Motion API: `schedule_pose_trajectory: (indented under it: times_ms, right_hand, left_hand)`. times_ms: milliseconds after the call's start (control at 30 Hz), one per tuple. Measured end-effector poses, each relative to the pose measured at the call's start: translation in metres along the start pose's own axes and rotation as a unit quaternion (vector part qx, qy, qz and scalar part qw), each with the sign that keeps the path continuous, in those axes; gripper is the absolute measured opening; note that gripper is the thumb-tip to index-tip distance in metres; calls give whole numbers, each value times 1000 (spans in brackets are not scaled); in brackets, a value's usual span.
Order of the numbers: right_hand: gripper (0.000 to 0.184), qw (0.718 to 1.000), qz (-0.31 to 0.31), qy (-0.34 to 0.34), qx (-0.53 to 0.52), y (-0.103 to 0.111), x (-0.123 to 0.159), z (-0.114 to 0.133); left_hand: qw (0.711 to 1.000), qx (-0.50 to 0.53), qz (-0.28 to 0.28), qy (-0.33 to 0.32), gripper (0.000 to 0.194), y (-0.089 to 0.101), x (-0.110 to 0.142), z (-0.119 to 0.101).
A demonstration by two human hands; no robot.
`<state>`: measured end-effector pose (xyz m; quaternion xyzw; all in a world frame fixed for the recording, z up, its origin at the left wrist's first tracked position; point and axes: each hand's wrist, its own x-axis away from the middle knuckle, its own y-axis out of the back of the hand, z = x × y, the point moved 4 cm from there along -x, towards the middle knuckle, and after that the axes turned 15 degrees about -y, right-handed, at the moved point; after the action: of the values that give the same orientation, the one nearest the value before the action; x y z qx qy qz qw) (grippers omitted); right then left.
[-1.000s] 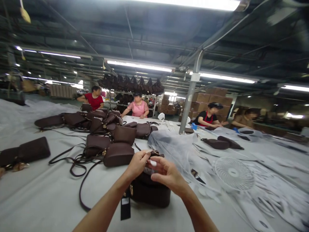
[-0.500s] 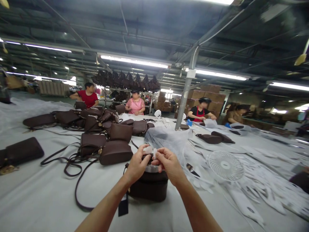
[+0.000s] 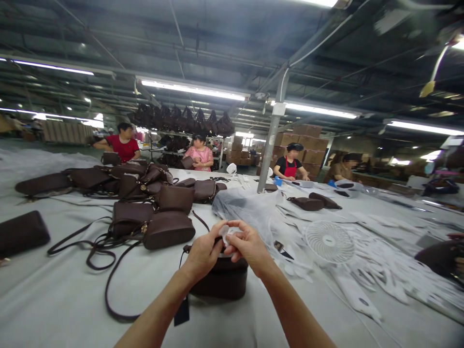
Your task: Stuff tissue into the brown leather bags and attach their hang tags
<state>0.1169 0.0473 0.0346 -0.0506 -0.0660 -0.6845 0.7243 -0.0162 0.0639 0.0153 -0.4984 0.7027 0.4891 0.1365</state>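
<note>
A dark brown handbag (image 3: 226, 284) stands upright on the table right in front of me, with a black tag (image 3: 181, 311) hanging at its left side. Over its top, my left hand (image 3: 205, 249) and my right hand (image 3: 250, 245) come together, fingers closed on a small thin white piece (image 3: 224, 234). What it is made of I cannot make out. Both hands hide most of the bag's upper edge. Left of the bag, a long dark strap (image 3: 112, 285) curves over the tabletop.
A heap of brown bags (image 3: 168, 229) lies to the left, with clear plastic sheeting (image 3: 241, 205) behind my hands. On the right are a white fan (image 3: 329, 241) and many white strips (image 3: 384, 270). A grey post (image 3: 268, 150) rises beyond. Several co-workers sit across the table.
My fingers have drawn closer together around the white piece. The view has turned slightly right. Across the table, the person in pink now holds a brown bag.
</note>
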Motion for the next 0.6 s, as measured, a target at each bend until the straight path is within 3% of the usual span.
schedule_pose_trajectory:
  times_ms: [300, 600]
  right_hand:
    - [46, 998, -3, 9, -57, -1, 1, 0]
    - [55, 998, 12, -30, -51, 1, 2, -5]
  left_hand:
    - [994, -104, 20, -6, 44, -2, 2, 0]
    - [994, -70, 11, -80, 44, -5, 9, -2]
